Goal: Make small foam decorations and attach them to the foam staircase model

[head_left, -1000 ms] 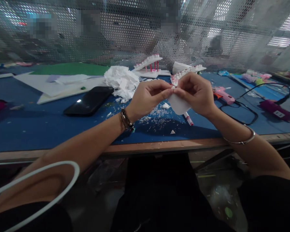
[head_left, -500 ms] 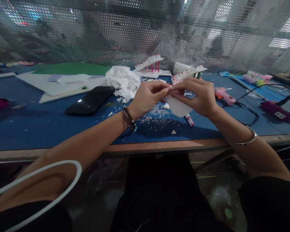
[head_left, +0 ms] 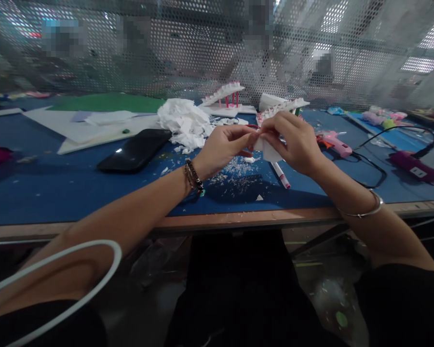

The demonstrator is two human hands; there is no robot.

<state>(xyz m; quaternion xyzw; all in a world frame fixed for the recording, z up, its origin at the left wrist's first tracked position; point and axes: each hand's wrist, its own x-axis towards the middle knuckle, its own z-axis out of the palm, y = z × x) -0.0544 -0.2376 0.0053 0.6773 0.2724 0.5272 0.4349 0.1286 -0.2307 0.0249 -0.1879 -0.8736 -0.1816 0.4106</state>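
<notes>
My left hand [head_left: 224, 147] and my right hand [head_left: 294, 142] meet above the blue table [head_left: 58, 188], fingers pinched together. Between them is a small white foam piece [head_left: 269, 152]; the right hand grips most of it, the left fingertips pinch its left edge. A thin red thing shows at the fingertips; I cannot make out what it is. A white pen with a pink tip [head_left: 280, 175] lies on the table just below the hands, amid white shavings [head_left: 235, 171].
A black phone [head_left: 135, 149] lies left of the hands, beside a heap of crumpled white paper [head_left: 184, 120]. White foam models [head_left: 224, 94] stand behind. A pink glue gun [head_left: 334, 142] with black cable lies at the right. A perforated screen closes the back.
Both hands have sunk a little toward the table. The white piece has been drawn in under the right hand, so less of it shows.
</notes>
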